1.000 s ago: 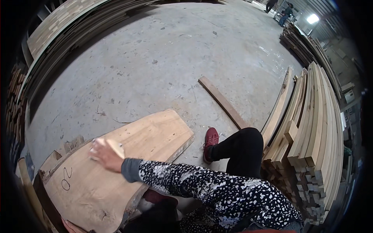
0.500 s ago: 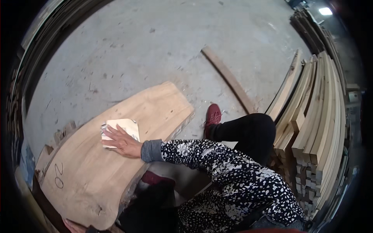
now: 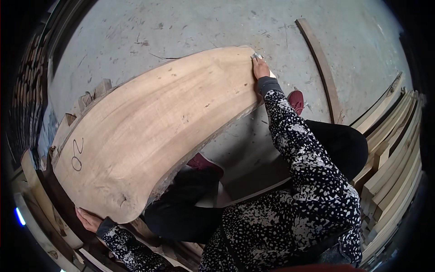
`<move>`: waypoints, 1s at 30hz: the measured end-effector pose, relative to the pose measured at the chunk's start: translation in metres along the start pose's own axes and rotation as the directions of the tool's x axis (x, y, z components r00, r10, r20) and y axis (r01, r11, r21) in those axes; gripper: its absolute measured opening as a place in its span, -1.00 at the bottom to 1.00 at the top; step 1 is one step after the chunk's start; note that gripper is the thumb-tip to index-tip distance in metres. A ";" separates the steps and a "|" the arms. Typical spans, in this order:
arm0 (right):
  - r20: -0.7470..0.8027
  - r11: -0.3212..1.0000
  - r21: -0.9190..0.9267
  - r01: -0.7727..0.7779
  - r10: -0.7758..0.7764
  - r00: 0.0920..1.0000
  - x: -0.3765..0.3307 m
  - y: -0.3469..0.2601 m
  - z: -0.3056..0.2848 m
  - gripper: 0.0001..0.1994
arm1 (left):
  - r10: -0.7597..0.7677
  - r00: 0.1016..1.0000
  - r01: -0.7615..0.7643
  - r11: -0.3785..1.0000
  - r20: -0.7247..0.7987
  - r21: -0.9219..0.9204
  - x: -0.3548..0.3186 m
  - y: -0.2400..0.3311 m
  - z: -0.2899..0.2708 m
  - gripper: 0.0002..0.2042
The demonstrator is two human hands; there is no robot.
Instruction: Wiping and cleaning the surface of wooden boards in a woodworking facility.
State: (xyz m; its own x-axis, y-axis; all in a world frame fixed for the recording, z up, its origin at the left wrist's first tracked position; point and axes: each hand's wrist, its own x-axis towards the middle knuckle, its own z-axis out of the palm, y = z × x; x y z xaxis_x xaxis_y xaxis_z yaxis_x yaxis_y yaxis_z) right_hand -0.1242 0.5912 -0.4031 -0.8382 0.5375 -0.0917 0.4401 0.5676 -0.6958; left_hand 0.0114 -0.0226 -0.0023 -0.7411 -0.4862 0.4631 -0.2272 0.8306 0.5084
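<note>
A long, curved wooden slab (image 3: 158, 113) with a bark-rough near edge lies slanted before me, a dark handwritten mark near its left end. At the slab's far right end is my right hand (image 3: 260, 68), its fingers closed over the end edge. Beneath this hand a pale sheet of sandpaper (image 3: 272, 74) shows only a corner, the rest being covered. My left hand (image 3: 87, 220) grips the slab's near left end, fingers along the edge; its underside grip is hidden.
On the concrete floor beyond lies a narrow brown plank (image 3: 319, 63). Stacked timber strips (image 3: 394, 172) stand at the right, and more boards (image 3: 31, 90) are piled at the far left. My red shoe (image 3: 296, 101) is close to the slab's right end.
My right hand has moved with the sandpaper from the slab's middle to its far right end. The view has shifted, bringing more of my left hand and forearm into sight.
</note>
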 end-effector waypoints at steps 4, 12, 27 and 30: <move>-0.157 0.957 -0.082 0.280 -0.290 0.944 -0.013 -0.045 0.010 -0.67 | 0.021 1.000 -0.021 0.997 0.000 0.078 0.005 -0.002 0.008 -0.64; 0.134 0.416 0.511 0.752 -0.903 0.408 -0.171 -0.261 -0.020 -0.61 | 0.041 0.999 -0.038 0.992 -0.023 0.121 0.003 0.004 0.007 -0.64; -0.025 0.998 -0.024 0.053 -0.053 0.998 -0.115 -0.026 -0.016 -0.65 | 0.052 0.996 -0.036 0.977 -0.071 0.210 0.002 0.013 0.008 -0.63; 0.091 0.901 0.077 0.426 -0.432 0.897 -0.194 -0.168 -0.015 -0.66 | 0.058 0.996 -0.037 0.966 -0.073 0.255 0.001 0.012 -0.003 -0.63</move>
State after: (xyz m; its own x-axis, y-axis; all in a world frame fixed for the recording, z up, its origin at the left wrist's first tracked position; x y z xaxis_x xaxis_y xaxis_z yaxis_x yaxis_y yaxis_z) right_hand -0.0309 0.4010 -0.2574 -0.9716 0.1803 0.1532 0.0150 0.6930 -0.7208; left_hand 0.0097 -0.0139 0.0065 -0.7046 -0.4559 0.5438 -0.3527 0.8899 0.2892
